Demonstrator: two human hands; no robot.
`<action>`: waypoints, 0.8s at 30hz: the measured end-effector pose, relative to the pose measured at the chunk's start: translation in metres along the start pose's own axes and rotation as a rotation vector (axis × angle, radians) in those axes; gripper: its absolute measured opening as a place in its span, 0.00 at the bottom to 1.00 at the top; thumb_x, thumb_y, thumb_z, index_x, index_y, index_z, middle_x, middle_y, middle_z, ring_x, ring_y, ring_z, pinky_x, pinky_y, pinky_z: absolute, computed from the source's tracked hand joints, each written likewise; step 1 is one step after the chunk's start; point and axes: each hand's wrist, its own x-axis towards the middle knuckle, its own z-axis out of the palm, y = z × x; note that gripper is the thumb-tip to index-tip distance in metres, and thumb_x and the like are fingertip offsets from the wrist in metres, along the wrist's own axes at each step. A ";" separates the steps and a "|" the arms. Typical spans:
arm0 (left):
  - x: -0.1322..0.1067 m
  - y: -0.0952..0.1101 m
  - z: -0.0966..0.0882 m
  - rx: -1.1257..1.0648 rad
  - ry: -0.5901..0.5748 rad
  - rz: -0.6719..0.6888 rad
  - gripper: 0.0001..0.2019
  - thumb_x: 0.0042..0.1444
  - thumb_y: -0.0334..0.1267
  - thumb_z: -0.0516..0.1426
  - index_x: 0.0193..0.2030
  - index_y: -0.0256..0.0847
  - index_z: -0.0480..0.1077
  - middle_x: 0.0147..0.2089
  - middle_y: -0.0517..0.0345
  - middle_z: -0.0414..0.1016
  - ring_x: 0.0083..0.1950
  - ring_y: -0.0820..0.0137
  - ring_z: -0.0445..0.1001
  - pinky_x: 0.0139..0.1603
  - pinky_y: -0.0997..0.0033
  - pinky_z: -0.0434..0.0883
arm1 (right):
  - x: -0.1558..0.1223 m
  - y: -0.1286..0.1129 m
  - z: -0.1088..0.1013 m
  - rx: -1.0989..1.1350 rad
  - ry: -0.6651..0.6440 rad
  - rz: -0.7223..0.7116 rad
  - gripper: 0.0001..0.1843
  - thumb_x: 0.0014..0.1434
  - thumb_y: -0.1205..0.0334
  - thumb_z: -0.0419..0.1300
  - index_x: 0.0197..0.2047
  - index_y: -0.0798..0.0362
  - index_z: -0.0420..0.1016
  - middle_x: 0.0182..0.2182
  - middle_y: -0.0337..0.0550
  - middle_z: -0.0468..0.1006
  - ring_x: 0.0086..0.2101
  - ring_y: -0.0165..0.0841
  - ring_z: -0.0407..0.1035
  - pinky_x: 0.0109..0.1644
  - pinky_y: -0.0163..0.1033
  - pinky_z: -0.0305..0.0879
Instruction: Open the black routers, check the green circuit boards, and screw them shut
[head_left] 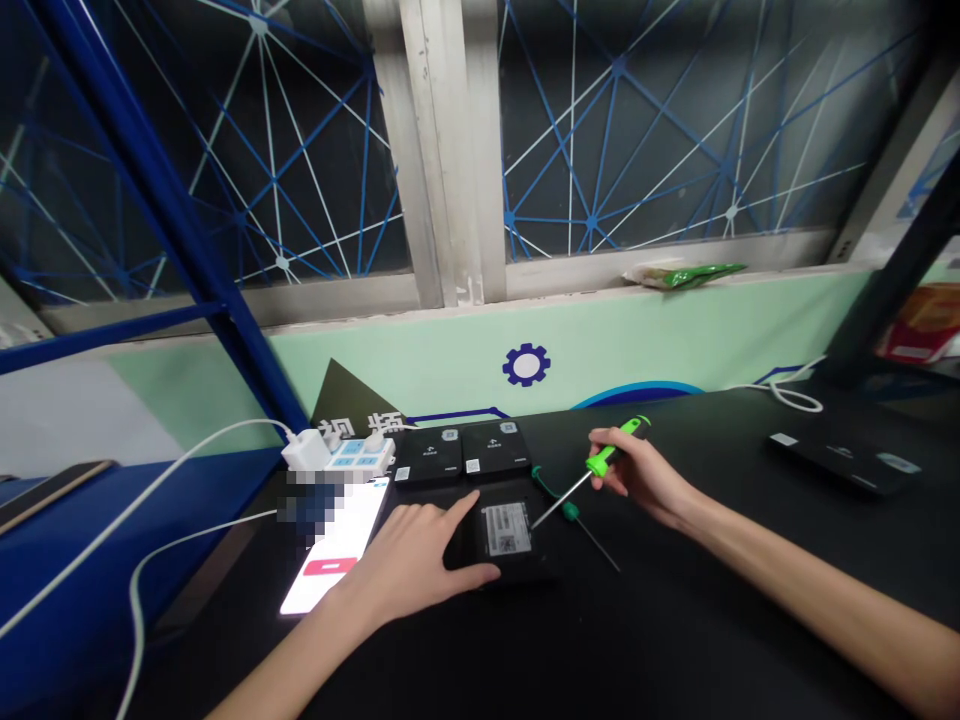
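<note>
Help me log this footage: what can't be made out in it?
All in the head view:
Black device, left part: hidden by the left hand.
Its label: print too small to read.
Screwdriver, tip: too small to tell whether it touches the device.
Phone, upper left: covered by pixelated blocks.
Red package: cut off by the right edge.

Access to the labelled box (508, 528) is open from its near side, across the surface (577, 650). Left of the box, the left grip (416, 558) and, farther out, the phone (360, 520) obstruct entry. Behind it, two flat black boxes (495, 455) block passage. On its right, the screwdriver (598, 465), right grip (643, 472) and a thin-shafted green tool (571, 511) restrict clearance.
</note>
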 end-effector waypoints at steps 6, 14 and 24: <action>0.002 -0.005 0.005 -0.001 0.021 -0.001 0.43 0.60 0.72 0.46 0.72 0.44 0.57 0.29 0.58 0.69 0.30 0.60 0.70 0.33 0.64 0.65 | 0.000 0.007 0.003 0.003 0.000 0.026 0.16 0.56 0.50 0.63 0.27 0.54 0.70 0.16 0.44 0.77 0.13 0.26 0.56 0.19 0.33 0.49; 0.002 -0.006 0.006 -0.021 0.030 0.020 0.43 0.61 0.71 0.45 0.73 0.43 0.56 0.27 0.61 0.66 0.28 0.63 0.69 0.32 0.66 0.65 | 0.000 0.010 0.005 -0.036 -0.017 -0.012 0.16 0.56 0.50 0.63 0.27 0.53 0.70 0.16 0.43 0.77 0.13 0.26 0.56 0.18 0.33 0.48; 0.002 -0.006 0.006 -0.044 0.014 0.015 0.42 0.61 0.70 0.46 0.73 0.44 0.55 0.29 0.60 0.67 0.29 0.61 0.70 0.32 0.66 0.65 | 0.000 0.014 0.006 -0.049 -0.038 0.004 0.15 0.56 0.50 0.63 0.28 0.53 0.70 0.16 0.42 0.77 0.13 0.26 0.54 0.18 0.33 0.47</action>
